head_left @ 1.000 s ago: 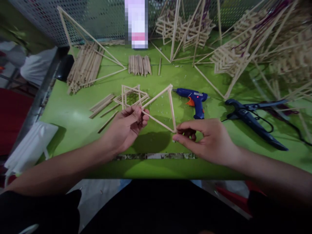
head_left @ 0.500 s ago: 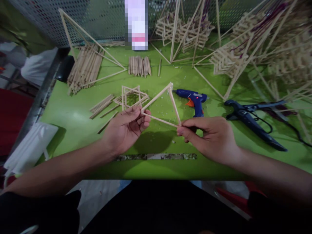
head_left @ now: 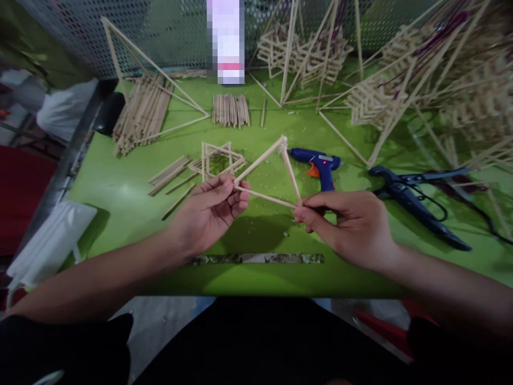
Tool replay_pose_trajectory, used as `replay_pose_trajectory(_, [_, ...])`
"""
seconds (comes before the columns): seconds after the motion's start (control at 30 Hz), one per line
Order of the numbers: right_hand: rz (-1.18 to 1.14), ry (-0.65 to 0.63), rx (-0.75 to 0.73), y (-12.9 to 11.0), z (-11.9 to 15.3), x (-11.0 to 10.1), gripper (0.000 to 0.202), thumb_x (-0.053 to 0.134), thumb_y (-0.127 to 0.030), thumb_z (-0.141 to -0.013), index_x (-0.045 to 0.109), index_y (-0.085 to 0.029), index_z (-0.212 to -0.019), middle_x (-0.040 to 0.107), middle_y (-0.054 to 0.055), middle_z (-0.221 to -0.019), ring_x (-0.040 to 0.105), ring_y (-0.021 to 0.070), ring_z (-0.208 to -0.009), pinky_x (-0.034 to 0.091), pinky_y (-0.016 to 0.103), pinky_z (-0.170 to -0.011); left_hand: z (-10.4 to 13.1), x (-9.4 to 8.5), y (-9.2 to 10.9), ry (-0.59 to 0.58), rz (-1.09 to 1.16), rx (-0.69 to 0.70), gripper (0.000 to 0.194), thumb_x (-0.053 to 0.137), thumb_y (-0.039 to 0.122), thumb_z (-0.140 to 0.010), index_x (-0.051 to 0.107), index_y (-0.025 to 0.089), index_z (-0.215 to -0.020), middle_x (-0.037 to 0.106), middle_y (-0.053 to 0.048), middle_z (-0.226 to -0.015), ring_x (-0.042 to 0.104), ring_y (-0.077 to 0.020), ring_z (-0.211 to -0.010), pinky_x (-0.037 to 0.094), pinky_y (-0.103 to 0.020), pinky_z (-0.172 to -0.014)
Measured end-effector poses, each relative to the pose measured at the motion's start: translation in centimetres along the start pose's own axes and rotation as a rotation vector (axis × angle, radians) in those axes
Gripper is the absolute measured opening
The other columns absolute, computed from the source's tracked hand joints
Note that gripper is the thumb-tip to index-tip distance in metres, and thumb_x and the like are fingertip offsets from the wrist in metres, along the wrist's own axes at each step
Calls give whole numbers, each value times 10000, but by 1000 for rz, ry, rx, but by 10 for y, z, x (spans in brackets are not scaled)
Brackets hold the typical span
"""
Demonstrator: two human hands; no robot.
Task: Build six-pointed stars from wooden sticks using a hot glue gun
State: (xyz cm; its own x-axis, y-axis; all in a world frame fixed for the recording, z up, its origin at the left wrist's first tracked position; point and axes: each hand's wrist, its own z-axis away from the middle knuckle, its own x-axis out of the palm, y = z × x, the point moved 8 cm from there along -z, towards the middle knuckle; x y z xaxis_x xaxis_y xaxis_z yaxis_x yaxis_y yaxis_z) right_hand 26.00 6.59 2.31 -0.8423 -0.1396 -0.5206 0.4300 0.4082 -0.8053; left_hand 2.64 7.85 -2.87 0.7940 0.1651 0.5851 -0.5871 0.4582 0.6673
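Observation:
Between my two hands, above the green table, a triangle of thin wooden sticks (head_left: pixel 261 160) is held up, one corner pointing away from me. My left hand (head_left: pixel 214 208) pinches its left corner between thumb and fingers. At the right corner, my right hand (head_left: pixel 344 222) grips with thumb and forefinger. Whitish stuff, apparently glue, shows at the far corner. Just beyond my right hand lies a blue glue gun (head_left: pixel 318 160) with an orange trigger and a small red light. Behind my left hand rests a star-shaped stick frame (head_left: pixel 218 158).
Loose sticks (head_left: pixel 170 174) lie left of the star. A short stick bundle (head_left: pixel 230 110) and a longer bundle (head_left: pixel 144 112) sit farther back. Black-handled cutters (head_left: pixel 420 206) lie at right. Stick frames (head_left: pixel 377 101) crowd the back right. A white packet (head_left: pixel 52 243) is at the left edge.
The triangle's right corner and my right hand have shifted very slightly to the right. Both hands keep their grip on the triangle; the whole view has moved a little.

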Motion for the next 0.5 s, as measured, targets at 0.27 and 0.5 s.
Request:
replay_pose_trajectory(0.27, [-27, 9, 16, 0, -1, -1, 128, 857, -246, -1050, 878, -277, -928, 863, -2, -792, 759, 175, -572, 546, 331, -503, 0, -3, -1, 28, -2, 6, 303, 637, -19, -1098, 776, 139, -881, 842, -58, -937, 815, -101, -744, 700, -150, -716])
replay_pose_trajectory(0.5, [-24, 34, -10, 0, -1, -2, 115, 864, -231, -1038, 889, -271, -934, 875, 1, -809, 772, 166, -582, 568, 307, -515, -2, -6, -2, -1, -29, 15, 245, 686, 20, -1110, 796, 143, -928, 844, -53, -959, 830, -105, -798, 702, -145, -745])
